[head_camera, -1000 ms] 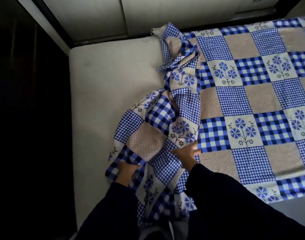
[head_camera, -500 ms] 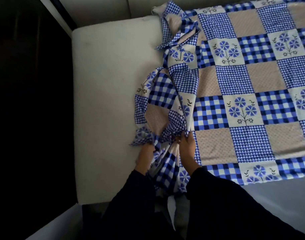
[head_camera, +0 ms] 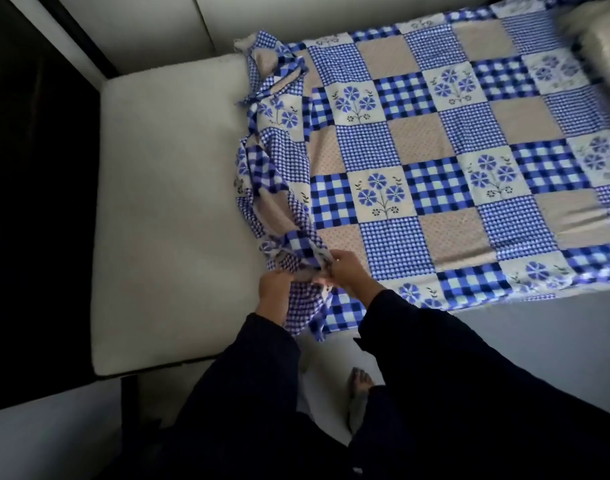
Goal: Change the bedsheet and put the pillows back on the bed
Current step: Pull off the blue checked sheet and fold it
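A blue, white and beige patchwork bedsheet (head_camera: 435, 161) with flower squares covers the right part of a bare cream mattress (head_camera: 172, 209). Its left edge is bunched into a long crumpled ridge (head_camera: 279, 157) running from the headboard end down to my hands. My left hand (head_camera: 274, 289) and my right hand (head_camera: 348, 270) sit close together at the near edge of the bed, both closed on the gathered end of the sheet. A short flap of sheet hangs below them over the bed's edge. A blurred pale pillow (head_camera: 604, 43) shows at the top right corner.
A cream headboard or wall panel (head_camera: 296, 19) runs along the far side. A dark wall or wardrobe (head_camera: 30, 202) stands left of the bed. Pale floor (head_camera: 538, 334) lies on the near side, with my foot (head_camera: 359, 386) beside the bed and my dark sleeves below.
The loose sheet spread over the left of the mattress has been gathered rightward into a narrow ridge. My hands have come together on its end. The view has pulled back and shifted.
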